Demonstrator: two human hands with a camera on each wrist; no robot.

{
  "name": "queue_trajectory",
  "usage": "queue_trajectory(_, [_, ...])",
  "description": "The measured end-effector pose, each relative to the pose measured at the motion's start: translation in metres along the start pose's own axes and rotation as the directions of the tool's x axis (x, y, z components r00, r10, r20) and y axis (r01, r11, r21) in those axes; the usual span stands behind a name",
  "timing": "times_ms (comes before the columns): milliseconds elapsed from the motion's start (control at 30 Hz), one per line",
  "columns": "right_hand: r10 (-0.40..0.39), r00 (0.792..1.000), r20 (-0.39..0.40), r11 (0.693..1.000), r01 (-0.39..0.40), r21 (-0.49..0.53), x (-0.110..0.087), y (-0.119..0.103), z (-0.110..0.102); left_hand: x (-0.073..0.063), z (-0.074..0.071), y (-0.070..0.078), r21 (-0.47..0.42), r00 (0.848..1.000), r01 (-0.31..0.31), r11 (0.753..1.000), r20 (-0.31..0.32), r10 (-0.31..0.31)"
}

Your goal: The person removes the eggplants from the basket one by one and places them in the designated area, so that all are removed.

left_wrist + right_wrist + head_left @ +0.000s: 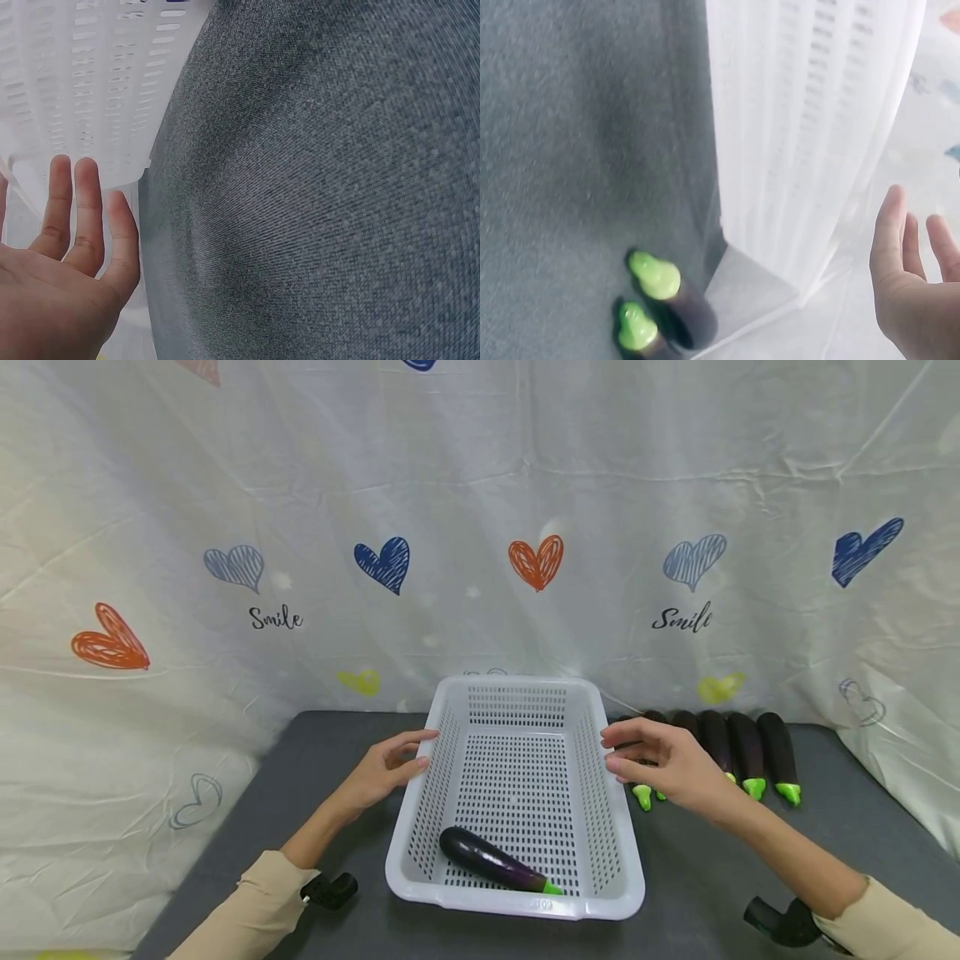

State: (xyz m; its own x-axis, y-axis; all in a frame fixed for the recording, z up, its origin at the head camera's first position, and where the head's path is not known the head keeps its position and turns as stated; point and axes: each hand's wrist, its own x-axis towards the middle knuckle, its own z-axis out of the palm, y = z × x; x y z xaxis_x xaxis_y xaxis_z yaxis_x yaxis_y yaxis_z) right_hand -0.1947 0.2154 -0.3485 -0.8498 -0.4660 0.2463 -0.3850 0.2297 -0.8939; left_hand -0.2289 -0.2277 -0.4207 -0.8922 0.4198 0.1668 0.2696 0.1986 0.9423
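Note:
A white perforated plastic basket (517, 906) stands in the middle of the dark table, with one eggplant (491, 860) lying across its near end. My left hand (386, 774) is at the basket's left rim, its fingers loosely bent and nothing in its grasp. In the left wrist view the fingers (88, 202) are spread beside the slotted wall. At the right rim my right hand (667, 760) hovers with thumb and fingers apart, holding nothing. The right wrist view has that hand (915, 292) beside the basket's outer wall (780, 150).
Several eggplants (778, 752) lie in a row at the back right, green stems facing me, some partly hidden behind the right hand. A white curtain (465, 635) with printed hearts hangs behind the dark tabletop (337, 852).

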Motion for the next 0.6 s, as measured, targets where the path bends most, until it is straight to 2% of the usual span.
queue_trajectory(300, [0.005, 0.999, 0.047, 0.999, -0.003, -0.039, 0.002, -0.007, 0.021, 0.0, 0.0, -0.001, 0.006, 1.0, 0.002, 1.0, -0.006, -0.002])
queue_trajectory(600, [0.0, 0.993, 0.119, 1.0, -0.002, 0.014, 0.008, -0.011, 0.04, 0.0, 0.0, -0.002, 0.012, 1.0, 0.003, 1.0, -0.009, -0.003])
